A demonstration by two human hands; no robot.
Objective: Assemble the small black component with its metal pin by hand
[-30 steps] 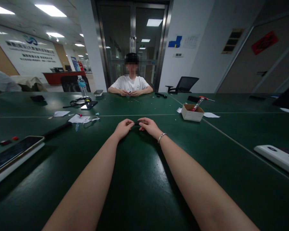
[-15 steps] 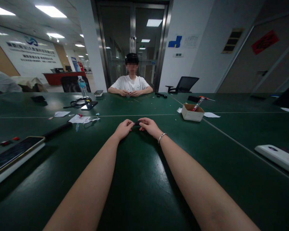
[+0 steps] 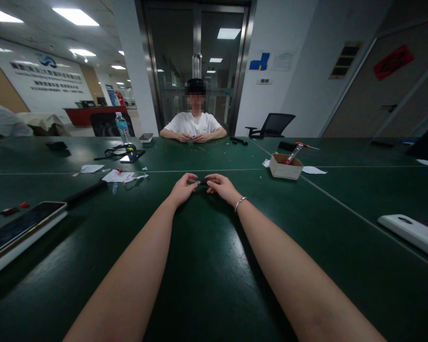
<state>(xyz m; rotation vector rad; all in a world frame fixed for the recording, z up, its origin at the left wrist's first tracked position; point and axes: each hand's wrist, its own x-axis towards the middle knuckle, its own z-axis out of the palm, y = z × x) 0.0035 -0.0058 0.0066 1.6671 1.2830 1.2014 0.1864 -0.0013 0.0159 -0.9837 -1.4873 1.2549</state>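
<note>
A small black object [image 3: 203, 182], too small and dark to name, is held between my two hands above the green table [image 3: 214, 266]. My right hand [image 3: 221, 186], with a silver bracelet [image 3: 240, 204] at its wrist, pinches it from the right side. From the left, my left hand [image 3: 183, 189] has its thumb and fingertips at the object's other end, where a small pale tip seems to show. The fingers partly cover the object.
Across the table sits a person [image 3: 196, 123] in a white shirt. A cardboard box [image 3: 286, 167] stands right of my hands. At left lie paper scraps [image 3: 117, 175], a black cable [image 3: 116, 151] and a phone [image 3: 24, 228]; a bottle [image 3: 121, 127] stands farther back.
The fingers of my left hand have lifted and spread slightly at the object's left end. My right hand stays nearly still.
</note>
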